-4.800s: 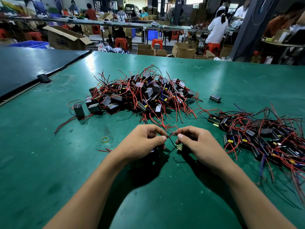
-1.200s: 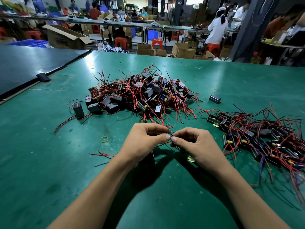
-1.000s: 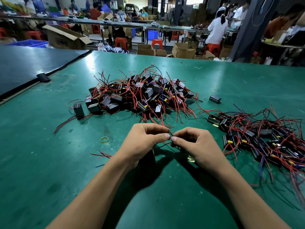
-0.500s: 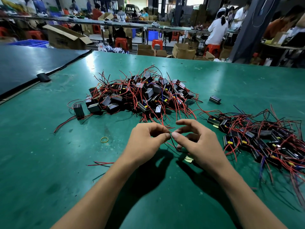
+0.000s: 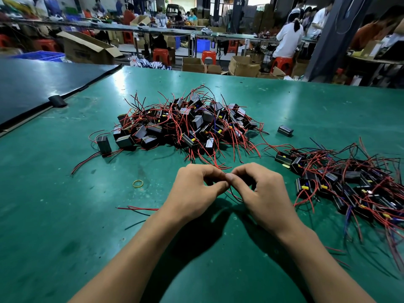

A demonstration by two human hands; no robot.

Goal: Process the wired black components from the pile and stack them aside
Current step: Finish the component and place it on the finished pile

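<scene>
Green-topped work table (image 5: 65,226). Both hands low centre, thumbs facing.

Left hand (image 5: 194,191) and right hand (image 5: 264,193) are each curled tight, thumb against forefinger, tips all but meeting. Between them they pinch the thin red and black wire leads (image 5: 235,196) of one component. Its black body is hidden behind the hands, so I cannot tell which hand carries it.

- 12 o'clock: unsorted pile of black box-shaped components with red wires (image 5: 185,125), well apart from the hands.
- 3 o'clock: spread heap of like components with yellow tabs (image 5: 349,189).
- 9 o'clock: yellow rubber band (image 5: 138,183).

Judgement: mid-processing, leads being worked at the fingertips; twisting or straightening, too fine to tell. The next move probably calls for loosing one pinch and carrying the piece to 3 o'clock without snagging neighbouring wires.
</scene>
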